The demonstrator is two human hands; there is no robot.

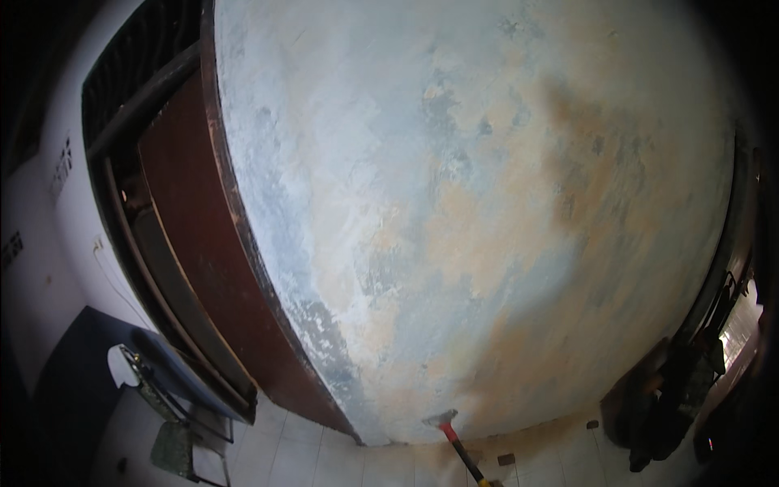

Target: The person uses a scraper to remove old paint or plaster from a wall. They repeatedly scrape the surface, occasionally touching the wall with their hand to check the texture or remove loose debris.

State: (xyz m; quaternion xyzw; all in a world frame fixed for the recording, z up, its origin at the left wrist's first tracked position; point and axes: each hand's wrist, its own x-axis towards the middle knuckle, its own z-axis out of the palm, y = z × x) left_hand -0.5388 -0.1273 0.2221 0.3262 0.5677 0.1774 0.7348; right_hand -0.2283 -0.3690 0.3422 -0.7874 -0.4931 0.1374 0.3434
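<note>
Neither of my hands shows in the view. Before me stands a plastered wall with patchy white, grey-blue and tan areas. At the bottom, a long-handled scraper reaches up from the lower edge. Its flat head lies against or close to the foot of the wall. The handle is red near the head, then black, with yellow at the lower end. What holds the handle cannot be seen.
A dark red door in a dark frame is at the left. A chair stands on the tiled floor at lower left. Small dark pieces lie near the wall's foot. Dark objects crowd the lower right.
</note>
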